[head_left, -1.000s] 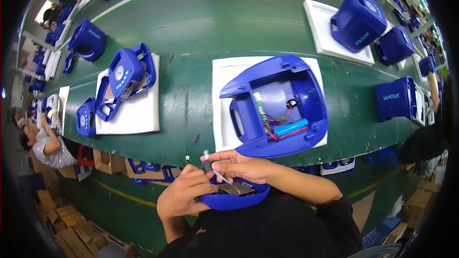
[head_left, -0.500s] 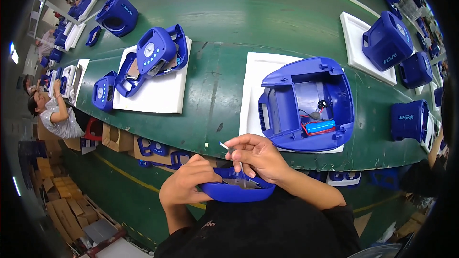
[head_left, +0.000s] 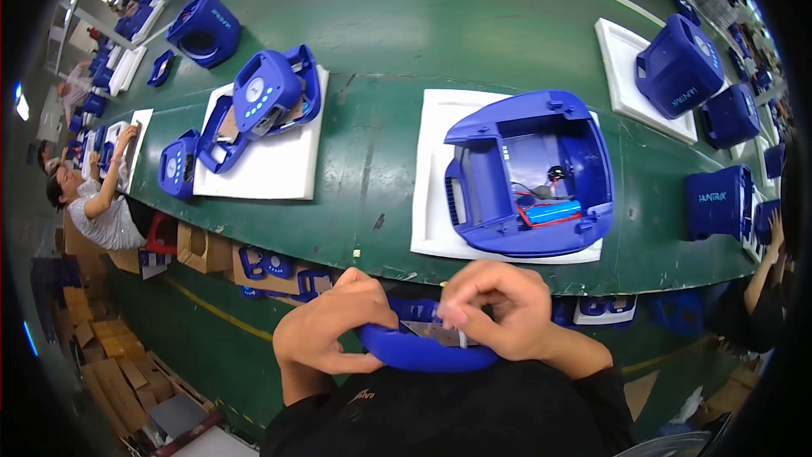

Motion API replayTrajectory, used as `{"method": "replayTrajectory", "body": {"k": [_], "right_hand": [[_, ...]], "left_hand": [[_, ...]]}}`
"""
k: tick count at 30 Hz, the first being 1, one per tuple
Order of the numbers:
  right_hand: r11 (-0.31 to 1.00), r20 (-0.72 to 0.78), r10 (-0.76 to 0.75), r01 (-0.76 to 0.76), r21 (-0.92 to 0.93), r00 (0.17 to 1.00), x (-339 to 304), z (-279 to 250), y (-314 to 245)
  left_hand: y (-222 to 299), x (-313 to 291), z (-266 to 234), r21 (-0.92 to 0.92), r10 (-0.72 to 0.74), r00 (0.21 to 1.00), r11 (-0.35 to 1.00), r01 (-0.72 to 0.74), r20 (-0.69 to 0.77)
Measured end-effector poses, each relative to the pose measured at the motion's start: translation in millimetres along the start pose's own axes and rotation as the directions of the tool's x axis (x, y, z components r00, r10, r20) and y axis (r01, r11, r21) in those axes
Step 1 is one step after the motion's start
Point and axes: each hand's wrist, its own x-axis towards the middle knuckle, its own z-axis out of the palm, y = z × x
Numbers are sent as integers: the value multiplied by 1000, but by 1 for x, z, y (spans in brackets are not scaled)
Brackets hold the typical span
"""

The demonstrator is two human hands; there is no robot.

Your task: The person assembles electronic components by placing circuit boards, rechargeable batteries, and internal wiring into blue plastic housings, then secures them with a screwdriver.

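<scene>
Close to my body, my left hand (head_left: 334,326) is closed around the left end of a blue plastic cover (head_left: 427,353), thumb below and fingers over the rim. Inside the cover a flat, greyish-brown part shows partly. My right hand (head_left: 501,309) is curled over the cover's right side, thumb and fingertips pinched together; whatever lies between them cannot be made out. Beyond my hands, on the bench, a large blue housing (head_left: 592,195) lies with its inside facing up. It holds a blue cylindrical battery (head_left: 554,213) with red and black wires.
White foam pads (head_left: 436,169) lie under the housings on the green bench (head_left: 364,228). Blue panels with round buttons (head_left: 269,93) are stacked at left. Upright blue housings (head_left: 681,68) stand at right. A co-worker (head_left: 106,199) sits at far left; another person's hand shows at right.
My right hand has come down to the cover, its fingers now curled; the small white-tipped piece it held no longer shows. The cover has tilted in my left hand. The view has shifted slightly.
</scene>
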Motion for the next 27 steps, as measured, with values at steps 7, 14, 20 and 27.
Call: {"method": "replayTrajectory", "body": {"k": [7,14,20,27], "right_hand": [[848,-66,-360,298,-438,930,-8,-55,-67],[737,-138,36,-120,-665,990,68,-91,-126],[444,-92,290,-219,-869,953,111,-103,-121],[301,-45,411,-182,-936,910,131,-99,-97]], "left_hand": [[33,64,22,506,-25,986,856,106,-164],[20,99,35,631,334,866,775,-29,-371],[8,106,54,562,228,823,817,128,-520],[1,109,62,539,177,807,819,197,-563]]}}
